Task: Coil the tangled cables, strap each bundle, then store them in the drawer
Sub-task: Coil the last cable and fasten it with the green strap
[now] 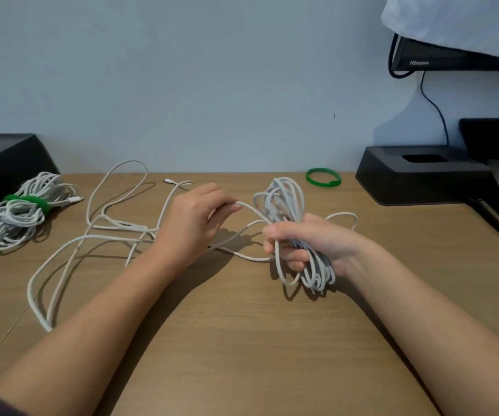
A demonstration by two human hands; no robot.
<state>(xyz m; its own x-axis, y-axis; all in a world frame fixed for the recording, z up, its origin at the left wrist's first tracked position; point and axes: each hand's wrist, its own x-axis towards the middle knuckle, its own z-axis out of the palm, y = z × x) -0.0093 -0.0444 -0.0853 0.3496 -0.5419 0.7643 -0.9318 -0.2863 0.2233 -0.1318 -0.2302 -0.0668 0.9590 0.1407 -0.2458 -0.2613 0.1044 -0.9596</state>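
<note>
On the brown wooden desk [242, 340], right of centre, the person's right hand [302, 241] curls its fingers round a half-built coil of white braided cable [284, 199]. Loops stand above the fist and hang below it. The left hand [194, 217] pinches the free run of the same cable between thumb and fingertips, just left of the coil. The uncoiled remainder [71, 244] lies in loose, crossing loops over the desk's left half.

The step in hand appears to be laying on the next turn. It goes best if slack slides through the pinch, each loop matches the last in size, and the tail is lifted clear of its crossings before any pull tightens them. A spare green strap ring [323, 177] lies near, behind the coil, ready for binding. A finished white bundle with a green strap [17, 214] rests at far left.

No drawer is in view. Behind the bundle stands a black box [2, 157], contents hidden. The black moulded stand [416, 178] at right has a dark rectangular recess, and whether anything lies in it cannot be told.
</note>
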